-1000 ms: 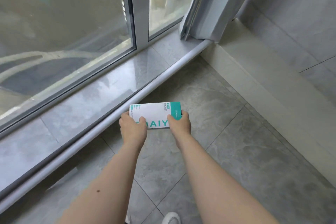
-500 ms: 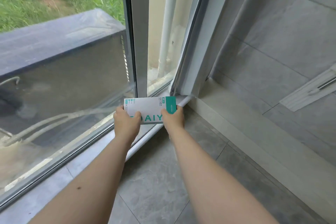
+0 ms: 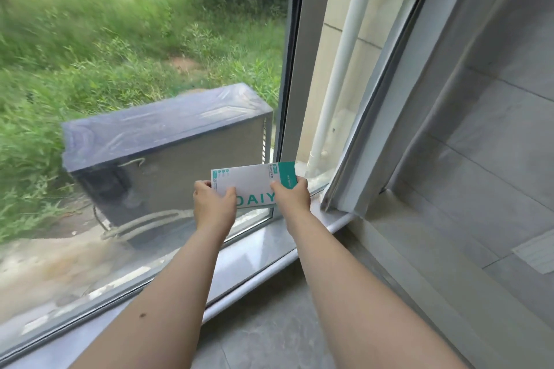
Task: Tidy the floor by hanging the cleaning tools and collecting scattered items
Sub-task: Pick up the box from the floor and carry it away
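A flat white box with a teal end and teal letters (image 3: 253,181) is held up in front of the window, above the grey sill (image 3: 263,244). My left hand (image 3: 214,204) grips its lower left corner. My right hand (image 3: 292,193) grips its lower right part near the teal end. Both arms stretch forward from the bottom of the view. No cleaning tools are in view.
A large window pane (image 3: 144,99) fills the left, with a grey frame post (image 3: 311,69) beside it. Outside stand a dark wrapped unit (image 3: 168,156) and a white pipe (image 3: 338,75). A grey tiled wall (image 3: 494,129) rises on the right; grey floor tiles (image 3: 269,338) lie below.
Both hands have lifted the box from the floor by the sill up to window height. The view has tilted up from the floor to the window and outdoors.
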Motion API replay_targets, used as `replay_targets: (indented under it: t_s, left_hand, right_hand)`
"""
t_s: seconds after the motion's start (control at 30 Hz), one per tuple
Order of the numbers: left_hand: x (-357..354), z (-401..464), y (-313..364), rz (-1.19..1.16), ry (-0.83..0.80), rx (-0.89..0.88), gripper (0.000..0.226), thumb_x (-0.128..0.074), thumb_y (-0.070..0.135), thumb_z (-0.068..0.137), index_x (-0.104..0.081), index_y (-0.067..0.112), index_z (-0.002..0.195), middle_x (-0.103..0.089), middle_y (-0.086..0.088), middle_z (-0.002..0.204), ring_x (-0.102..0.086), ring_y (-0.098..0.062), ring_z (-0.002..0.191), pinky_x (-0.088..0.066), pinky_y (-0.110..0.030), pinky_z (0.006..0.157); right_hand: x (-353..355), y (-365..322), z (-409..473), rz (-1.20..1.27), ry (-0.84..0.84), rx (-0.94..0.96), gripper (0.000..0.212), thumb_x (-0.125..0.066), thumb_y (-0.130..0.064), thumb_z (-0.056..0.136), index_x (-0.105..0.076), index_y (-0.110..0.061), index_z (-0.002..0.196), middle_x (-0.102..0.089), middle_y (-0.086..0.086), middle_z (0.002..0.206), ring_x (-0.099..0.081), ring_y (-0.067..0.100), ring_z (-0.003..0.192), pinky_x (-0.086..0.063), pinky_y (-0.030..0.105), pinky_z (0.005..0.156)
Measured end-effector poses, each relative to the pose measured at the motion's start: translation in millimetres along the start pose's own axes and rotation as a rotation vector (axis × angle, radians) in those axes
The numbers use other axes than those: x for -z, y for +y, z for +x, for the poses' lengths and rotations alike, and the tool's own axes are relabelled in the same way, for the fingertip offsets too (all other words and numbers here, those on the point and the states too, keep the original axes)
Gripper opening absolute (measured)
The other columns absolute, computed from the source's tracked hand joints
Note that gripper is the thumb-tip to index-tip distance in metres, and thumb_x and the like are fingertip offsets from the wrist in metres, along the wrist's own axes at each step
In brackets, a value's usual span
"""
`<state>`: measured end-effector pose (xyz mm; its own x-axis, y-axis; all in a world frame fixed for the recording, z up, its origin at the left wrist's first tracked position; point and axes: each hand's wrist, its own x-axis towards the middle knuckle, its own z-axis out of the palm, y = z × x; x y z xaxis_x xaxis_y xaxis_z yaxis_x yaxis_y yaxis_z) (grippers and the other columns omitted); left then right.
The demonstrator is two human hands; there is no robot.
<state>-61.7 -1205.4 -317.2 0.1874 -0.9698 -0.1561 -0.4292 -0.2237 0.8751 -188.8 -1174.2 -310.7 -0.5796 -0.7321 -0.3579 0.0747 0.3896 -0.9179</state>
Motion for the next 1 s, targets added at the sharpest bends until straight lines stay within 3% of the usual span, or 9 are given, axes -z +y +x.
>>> replay_targets:
  t_s: [0.17, 0.3, 0.37, 0.47, 0.57, 0.73, 0.83, 0.93, 1.0]
  left_hand:
    - [49, -20, -2, -0.022, 0.173, 0.089, 0.036, -0.057, 0.019, 0.088, -0.045, 0.003, 0.117, -0.058, -0.016, 0.121, -0.06, -0.032, 0.104, -0.049, -0.038, 0.084]
    - [87, -42, -11, -0.043, 0.303, 0.169, 0.034, -0.057, 0.02, 0.087, -0.046, 0.006, 0.116, -0.06, -0.014, 0.119, -0.06, -0.032, 0.1, -0.042, -0.032, 0.075]
    - [112, -57, -18, -0.066, 0.338, 0.208, 0.034, -0.056, 0.019, 0.086, -0.044, 0.007, 0.116, -0.061, -0.013, 0.118, -0.058, -0.031, 0.094, -0.044, -0.033, 0.076]
    - [158, -82, -36, -0.079, 0.389, 0.266, 0.041, -0.056, 0.018, 0.085, -0.043, 0.006, 0.122, -0.059, -0.014, 0.121, -0.059, -0.033, 0.103, -0.049, -0.039, 0.085]
    - [199, -104, -56, -0.093, 0.447, 0.303, 0.042, -0.055, 0.016, 0.084, -0.042, 0.006, 0.122, -0.058, -0.014, 0.121, -0.059, -0.033, 0.103, -0.05, -0.038, 0.084]
    - [280, -158, -101, -0.123, 0.597, 0.402, 0.037, -0.055, 0.017, 0.086, -0.042, 0.004, 0.119, -0.057, -0.016, 0.118, -0.059, -0.031, 0.094, -0.049, -0.036, 0.07]
    - [334, -201, -133, -0.163, 0.692, 0.451, 0.034, -0.053, 0.014, 0.086, -0.044, 0.004, 0.117, -0.059, -0.015, 0.116, -0.057, -0.027, 0.084, -0.046, -0.028, 0.056]
    - [389, -256, -164, -0.179, 0.81, 0.506, 0.033, -0.053, 0.014, 0.084, -0.047, 0.005, 0.114, -0.062, -0.014, 0.112, -0.057, -0.026, 0.082, -0.044, -0.03, 0.059]
    - [420, -296, -185, -0.199, 0.89, 0.54, 0.033, -0.053, 0.015, 0.083, -0.05, 0.005, 0.114, -0.064, -0.013, 0.112, -0.058, -0.027, 0.082, -0.043, -0.029, 0.059]
  right_hand:
    - [-25, -17, -38, -0.06, -0.154, 0.047, 0.044, -0.059, -0.016, 0.086, -0.042, -0.011, 0.126, -0.06, 0.009, 0.121, -0.063, 0.022, 0.099, -0.049, 0.026, 0.074]
    - [-44, -21, -69, -0.114, -0.275, 0.088, 0.045, -0.06, -0.015, 0.084, -0.041, -0.01, 0.125, -0.061, 0.009, 0.117, -0.064, 0.023, 0.101, -0.055, 0.034, 0.083]
    - [-54, -22, -91, -0.118, -0.343, 0.096, 0.044, -0.059, -0.013, 0.083, -0.042, -0.01, 0.123, -0.06, 0.006, 0.11, -0.06, 0.018, 0.09, -0.051, 0.03, 0.075]
    - [-75, -21, -131, -0.141, -0.465, 0.092, 0.044, -0.058, -0.012, 0.083, -0.041, -0.011, 0.123, -0.057, 0.003, 0.103, -0.055, 0.008, 0.074, -0.044, 0.022, 0.06]
    - [-98, -16, -167, -0.182, -0.552, 0.11, 0.046, -0.058, -0.013, 0.083, -0.04, -0.011, 0.126, -0.056, 0.002, 0.103, -0.051, 0.002, 0.069, -0.041, 0.019, 0.054]
    - [-141, 4, -257, -0.261, -0.721, 0.122, 0.047, -0.06, -0.014, 0.083, -0.039, -0.011, 0.125, -0.054, 0.002, 0.099, -0.052, 0.007, 0.071, -0.04, 0.019, 0.051]
    - [-164, 20, -323, -0.312, -0.827, 0.144, 0.041, -0.062, -0.015, 0.08, -0.04, -0.013, 0.115, -0.053, -0.003, 0.086, -0.052, 0.009, 0.071, -0.04, 0.021, 0.052]
    - [-183, 43, -397, -0.341, -0.958, 0.168, 0.044, -0.063, -0.014, 0.079, -0.042, -0.01, 0.116, -0.052, -0.004, 0.084, -0.052, 0.009, 0.068, -0.042, 0.022, 0.053]
    - [-191, 59, -447, -0.366, -1.03, 0.177, 0.047, -0.063, -0.014, 0.078, -0.043, -0.007, 0.12, -0.052, -0.002, 0.086, -0.056, 0.016, 0.076, -0.049, 0.029, 0.063]
